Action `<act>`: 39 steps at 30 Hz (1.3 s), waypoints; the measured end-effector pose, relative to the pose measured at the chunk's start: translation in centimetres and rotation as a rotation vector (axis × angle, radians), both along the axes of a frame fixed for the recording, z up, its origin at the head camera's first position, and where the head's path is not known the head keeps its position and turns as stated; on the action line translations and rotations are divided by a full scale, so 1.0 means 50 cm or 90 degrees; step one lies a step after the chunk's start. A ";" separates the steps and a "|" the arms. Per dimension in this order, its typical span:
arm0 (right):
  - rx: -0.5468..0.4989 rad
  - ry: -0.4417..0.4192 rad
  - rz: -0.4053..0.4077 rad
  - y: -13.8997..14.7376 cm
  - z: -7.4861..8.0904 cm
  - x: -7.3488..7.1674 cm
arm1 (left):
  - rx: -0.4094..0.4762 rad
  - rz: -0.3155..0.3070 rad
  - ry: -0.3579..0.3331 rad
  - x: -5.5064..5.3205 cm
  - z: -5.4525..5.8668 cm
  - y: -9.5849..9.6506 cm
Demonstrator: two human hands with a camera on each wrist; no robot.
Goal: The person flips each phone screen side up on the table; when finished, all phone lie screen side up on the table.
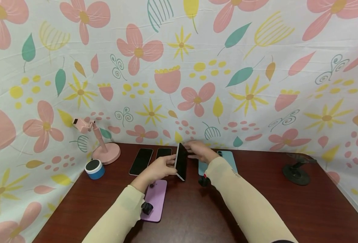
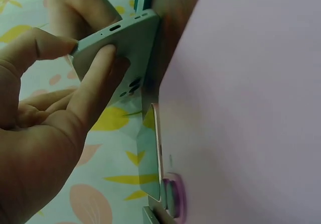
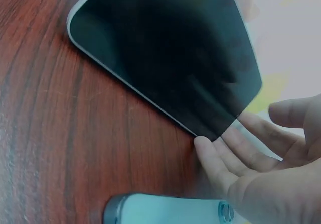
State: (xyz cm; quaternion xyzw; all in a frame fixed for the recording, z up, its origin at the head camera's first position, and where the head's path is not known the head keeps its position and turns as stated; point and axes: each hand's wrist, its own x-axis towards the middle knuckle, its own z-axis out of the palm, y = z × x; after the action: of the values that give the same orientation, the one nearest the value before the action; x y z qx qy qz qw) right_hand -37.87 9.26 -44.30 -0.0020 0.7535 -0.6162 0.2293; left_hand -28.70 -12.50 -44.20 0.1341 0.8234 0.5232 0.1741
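Observation:
A phone with a black screen and pale frame (image 1: 181, 162) stands tilted on its long edge between both hands. My left hand (image 1: 159, 167) pinches its near end. In the left wrist view, fingers lie against the phone's grey back (image 2: 135, 53), with a charging port on the near edge and lenses farther off. My right hand (image 1: 199, 151) is at the far end. In the right wrist view its fingertips touch the corner of the dark screen (image 3: 165, 48), and the thumb is apart from it. A purple phone (image 1: 157, 202) lies face down under the left wrist.
Two phones lie screen up, a larger one (image 1: 141, 162) and a partly hidden one (image 1: 163, 152). Near the right forearm lies a light blue phone (image 1: 227, 158). A pink stand (image 1: 106, 153), a blue-and-white jar (image 1: 95, 169) and a black stand (image 1: 296, 173) are on the table (image 1: 267, 189).

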 end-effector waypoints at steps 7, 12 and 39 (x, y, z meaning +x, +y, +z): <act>0.077 0.047 0.014 -0.001 0.000 0.007 | -0.059 0.001 0.033 0.002 -0.003 0.004; 0.124 0.070 0.027 -0.005 -0.002 0.008 | -0.082 -0.004 0.041 0.001 -0.003 0.005; 0.432 0.236 0.099 -0.017 0.007 0.032 | -0.388 -0.007 0.153 0.006 -0.004 0.064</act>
State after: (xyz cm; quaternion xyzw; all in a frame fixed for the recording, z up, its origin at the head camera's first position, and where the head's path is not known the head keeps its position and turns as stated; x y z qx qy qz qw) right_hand -36.28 8.40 -43.97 -0.0948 0.9405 -0.3022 0.1230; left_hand -28.40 -9.29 -44.40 0.1408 0.9561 0.2319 0.1107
